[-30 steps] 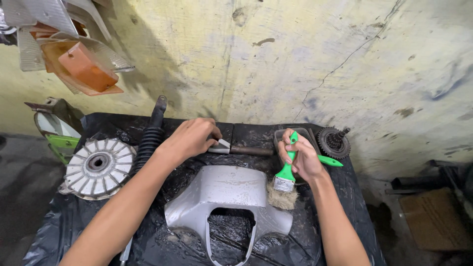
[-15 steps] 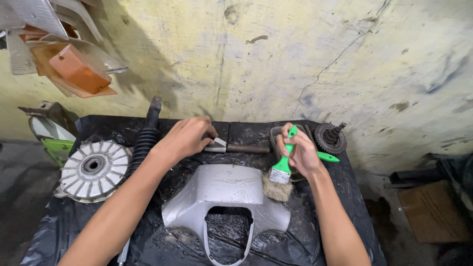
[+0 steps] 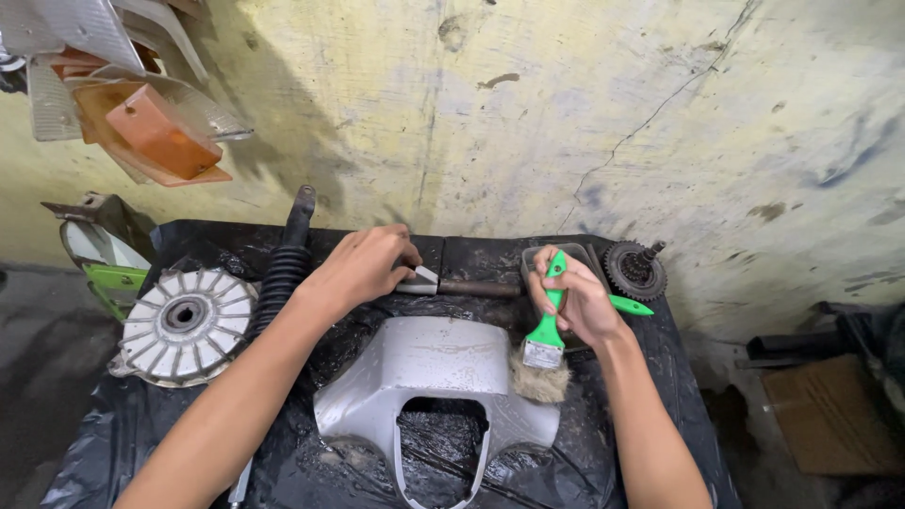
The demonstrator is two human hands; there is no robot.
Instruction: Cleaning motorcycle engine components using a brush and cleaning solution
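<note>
1. The right hand has its fingers wrapped tight around the green handle of a paintbrush, bristles down on the right shoulder of the grey plastic cowl.
2. The left hand has its fingers curled, pinching a small grey scraper just beyond the cowl.
3. A rusty rod lies between the hands.
4. A finned metal disc sits well left of the left fingers; a gear just right of the right fingers.

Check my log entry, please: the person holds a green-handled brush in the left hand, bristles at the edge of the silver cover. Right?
Not quite. The head view shows the green-handled brush in the right hand, not the left. Its bristles do lie at the edge of the silver cover.
</note>
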